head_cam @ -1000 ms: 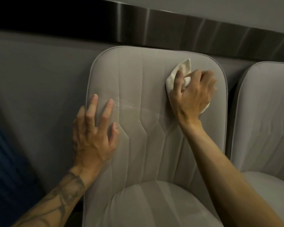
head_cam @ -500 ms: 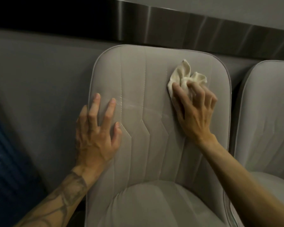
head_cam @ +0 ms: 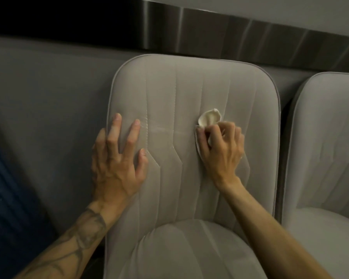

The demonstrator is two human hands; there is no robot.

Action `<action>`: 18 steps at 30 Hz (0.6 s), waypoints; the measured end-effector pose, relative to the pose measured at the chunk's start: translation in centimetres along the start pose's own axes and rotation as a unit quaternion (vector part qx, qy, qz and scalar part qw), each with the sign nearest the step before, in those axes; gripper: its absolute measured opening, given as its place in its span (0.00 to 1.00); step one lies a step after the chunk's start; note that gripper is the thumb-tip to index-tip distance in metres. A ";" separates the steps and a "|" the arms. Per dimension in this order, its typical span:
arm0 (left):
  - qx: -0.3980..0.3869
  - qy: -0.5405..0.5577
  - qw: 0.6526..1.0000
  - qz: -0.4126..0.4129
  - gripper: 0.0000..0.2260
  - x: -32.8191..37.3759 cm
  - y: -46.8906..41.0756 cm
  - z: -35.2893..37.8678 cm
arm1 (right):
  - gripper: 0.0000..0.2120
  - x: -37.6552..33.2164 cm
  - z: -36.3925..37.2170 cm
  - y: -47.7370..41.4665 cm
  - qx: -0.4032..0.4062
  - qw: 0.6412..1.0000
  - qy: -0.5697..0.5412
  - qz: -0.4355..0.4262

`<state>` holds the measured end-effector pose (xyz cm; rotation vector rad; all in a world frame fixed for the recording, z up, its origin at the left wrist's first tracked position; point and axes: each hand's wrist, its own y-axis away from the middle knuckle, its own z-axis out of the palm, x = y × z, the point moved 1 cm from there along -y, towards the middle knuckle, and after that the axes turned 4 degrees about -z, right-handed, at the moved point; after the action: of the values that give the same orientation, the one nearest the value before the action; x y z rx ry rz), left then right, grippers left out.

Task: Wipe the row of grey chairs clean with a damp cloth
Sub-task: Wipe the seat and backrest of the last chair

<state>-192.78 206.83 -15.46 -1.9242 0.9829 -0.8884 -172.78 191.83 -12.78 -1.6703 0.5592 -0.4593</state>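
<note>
A crumpled white cloth (head_cam: pixel 209 120) sits against the middle of the grey chair (head_cam: pixel 189 93) backrest, bunched in the curled fingers of the right hand (head_cam: pixel 222 150). The left hand (head_cam: pixel 117 158) rests flat with fingers spread on the backrest's left edge. A second grey chair (head_cam: pixel 328 137) stands just beside, under a metal wall strip (head_cam: pixel 230 35).

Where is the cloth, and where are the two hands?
cloth (head_cam: pixel 209 118), head view, on the bunched white fold at its top.
right hand (head_cam: pixel 223 152), head view, on the back of the hand.
left hand (head_cam: pixel 114 166), head view, on the back of the hand.
</note>
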 end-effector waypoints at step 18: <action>0.000 -0.005 1.000 0.004 0.27 -0.5 0.0 0.6 | 0.13 -0.8 1.3 -9.0 0.057 0.998 0.013 0.027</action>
<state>-192.49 207.47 -15.90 -1.9231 0.9836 -0.8726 -171.68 194.52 -4.14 -1.5390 0.5858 -0.4646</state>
